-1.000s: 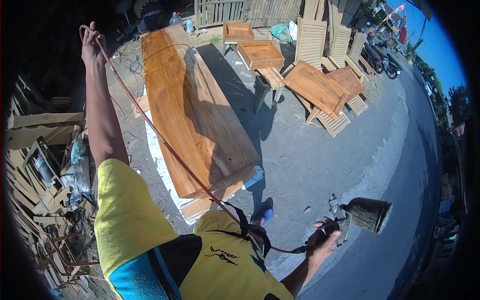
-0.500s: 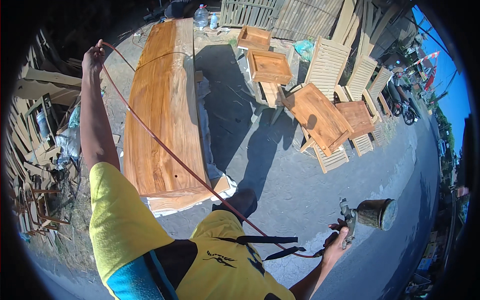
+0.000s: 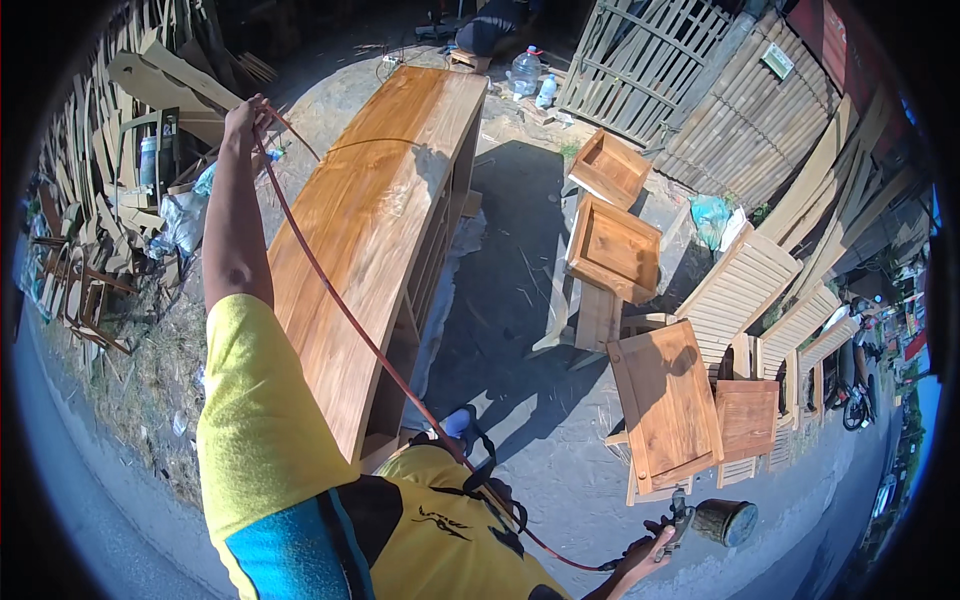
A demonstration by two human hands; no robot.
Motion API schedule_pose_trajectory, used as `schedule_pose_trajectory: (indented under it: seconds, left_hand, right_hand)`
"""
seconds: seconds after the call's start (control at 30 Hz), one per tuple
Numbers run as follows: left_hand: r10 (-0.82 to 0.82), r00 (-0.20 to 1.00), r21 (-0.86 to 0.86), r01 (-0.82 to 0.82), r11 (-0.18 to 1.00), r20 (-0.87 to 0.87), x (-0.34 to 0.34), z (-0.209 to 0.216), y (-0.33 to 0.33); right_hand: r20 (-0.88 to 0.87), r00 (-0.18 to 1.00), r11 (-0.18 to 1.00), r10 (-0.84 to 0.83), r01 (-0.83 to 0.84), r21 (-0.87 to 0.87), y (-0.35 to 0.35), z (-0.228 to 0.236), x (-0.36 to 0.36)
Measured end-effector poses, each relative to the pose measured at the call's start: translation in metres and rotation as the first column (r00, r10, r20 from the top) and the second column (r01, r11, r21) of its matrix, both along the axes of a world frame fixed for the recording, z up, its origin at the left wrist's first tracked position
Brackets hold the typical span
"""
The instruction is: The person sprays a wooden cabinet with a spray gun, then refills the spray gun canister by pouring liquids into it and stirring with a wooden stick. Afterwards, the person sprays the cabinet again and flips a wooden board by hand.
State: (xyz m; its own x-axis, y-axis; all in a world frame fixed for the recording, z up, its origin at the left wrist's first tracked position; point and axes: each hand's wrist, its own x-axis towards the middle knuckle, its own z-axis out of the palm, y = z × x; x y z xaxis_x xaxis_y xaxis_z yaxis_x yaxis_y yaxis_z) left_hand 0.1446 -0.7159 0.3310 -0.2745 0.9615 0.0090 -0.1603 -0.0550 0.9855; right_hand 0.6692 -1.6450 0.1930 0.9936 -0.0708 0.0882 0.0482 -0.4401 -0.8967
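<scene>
Sunlit ground (image 3: 570, 465) carries one long wooden cabinet (image 3: 370, 230), center-left. Two drawers (image 3: 613, 245) sit upper right. Left hand (image 3: 244, 122), upper left, grips one red hose (image 3: 380, 351); right hand (image 3: 648, 552), lower right, grips one spray gun (image 3: 681, 514), cup (image 3: 724, 523) contents hidden. Unlike the earlier frame, the cabinet's shelved side (image 3: 400, 370) shows.

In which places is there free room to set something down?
Bare ground shows between the long wooden cabinet and the drawers, and left of the large wooden panel. Crowded: the slatted chairs and the far-left wood pieces. The reddish hose slants over the cabinet top.
</scene>
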Motion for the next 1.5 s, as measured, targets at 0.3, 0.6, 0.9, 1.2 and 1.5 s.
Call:
schedule_pose_trajectory:
  seconds: [0.3, 0.6, 0.9, 1.2, 1.5]
  left_hand:
    - [0.228, 0.967, 0.341, -0.178, 0.923, -0.114, 0.144, 0.051, 0.105]
    - [0.168, 0.982, 0.452, -0.109, 0.885, -0.091, 0.264, 0.097, 0.233]
    - [-0.013, 0.983, 0.598, 0.121, 0.793, -0.182, 0.450, 0.062, 0.448]
    - [-0.680, 0.514, 0.163, 0.844, 0.512, -0.523, 0.818, -0.147, 0.448]
    - [-0.915, -0.075, 0.112, 0.985, -0.129, -0.397, 0.752, -0.306, 0.059]
  right_hand:
    - [-0.097, 0.914, 0.919, 0.394, -0.389, 0.065, 0.252, 0.014, 0.155]
    - [-0.060, 0.712, 0.704, 0.700, -0.673, 0.228, 0.500, 0.004, 0.260]
    - [-0.066, 0.616, 0.619, 0.785, -0.775, 0.127, 0.631, 0.022, 0.290]
    - [0.010, 0.674, 0.674, 0.739, -0.739, 0.004, 0.758, 0.060, 0.284]
    - [0.039, 0.408, 0.405, 0.912, -0.912, 0.069, 0.774, 0.039, 0.310]
